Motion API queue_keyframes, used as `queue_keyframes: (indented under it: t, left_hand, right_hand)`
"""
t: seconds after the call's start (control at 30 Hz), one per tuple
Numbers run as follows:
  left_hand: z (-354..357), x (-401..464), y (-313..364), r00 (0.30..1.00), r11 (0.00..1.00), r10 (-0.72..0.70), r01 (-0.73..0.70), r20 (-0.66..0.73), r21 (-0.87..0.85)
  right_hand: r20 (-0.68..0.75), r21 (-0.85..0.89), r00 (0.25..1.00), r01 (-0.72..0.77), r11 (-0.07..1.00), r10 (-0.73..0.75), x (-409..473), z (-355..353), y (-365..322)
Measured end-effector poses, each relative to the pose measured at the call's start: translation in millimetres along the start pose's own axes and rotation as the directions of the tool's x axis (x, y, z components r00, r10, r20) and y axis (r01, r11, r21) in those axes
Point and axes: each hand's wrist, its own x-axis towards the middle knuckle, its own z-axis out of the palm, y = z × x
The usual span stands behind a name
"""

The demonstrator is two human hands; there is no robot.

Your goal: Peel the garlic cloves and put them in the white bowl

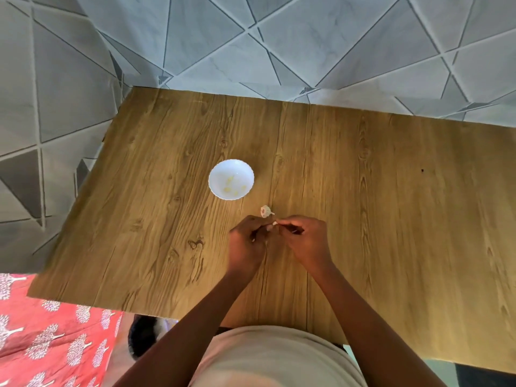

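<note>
A small white bowl (231, 179) with a scalloped rim stands on the wooden table (363, 191), holding several pale yellow peeled cloves. Just beyond my hands lies a piece of garlic bulb (265, 211) with papery white and pinkish skin. My left hand (247, 243) and my right hand (305, 241) meet near the table's middle, fingertips together on a small garlic clove (274, 223), of which only a white tip shows. Both hands pinch it with curled fingers.
The table's left edge runs diagonally past the bowl; its near edge is at my body. A grey geometric-patterned wall rises behind and to the left. Red patterned fabric (50, 331) lies below the table's left corner.
</note>
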Motion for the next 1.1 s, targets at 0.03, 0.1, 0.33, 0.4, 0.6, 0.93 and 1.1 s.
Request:
queue_keyframes:
  t: [0.03,0.1,0.33,0.4,0.6,0.93,1.1]
  left_hand:
    - [-0.7,-2.4,1.8,1.0,1.0,-0.002,0.002,-0.012,-0.001]
    - [-1.9,-7.4,3.3,1.0,1.0,0.013,-0.013,-0.021,0.016]
    - [-16.1,-14.4,-3.2,0.969,0.95,0.247,-0.242,-0.003,0.196]
    - [-21.0,-15.8,-3.9,0.947,0.922,0.321,-0.319,0.028,0.22]
    - [-44.1,-16.3,-10.6,0.904,0.885,0.413,-0.427,0.113,0.186]
    - [-58.5,-29.6,-59.9,0.934,0.812,0.286,-0.355,0.214,0.463]
    - [-55.9,-37.4,-71.4,0.911,0.704,0.319,-0.412,0.26,0.578]
  right_hand:
    - [0.011,0.031,1.0,-0.017,0.999,0.017,-2.7,-0.6,0.4]
    - [0.045,0.071,0.998,-0.055,0.996,0.052,-7.7,-0.8,0.5]
    - [0.122,0.386,0.972,-0.234,0.892,0.202,-20.0,3.9,-14.4]
    - [0.121,0.47,0.949,-0.313,0.825,0.291,-24.3,8.4,-18.4]
    - [0.231,0.637,0.847,-0.503,0.584,0.478,-40.1,16.9,-37.3]
    - [0.09,-0.158,0.936,-0.324,0.933,0.341,-31.6,28.7,-24.9]
    - [0.151,-0.402,0.953,-0.184,0.897,0.263,-19.1,33.6,-19.1]
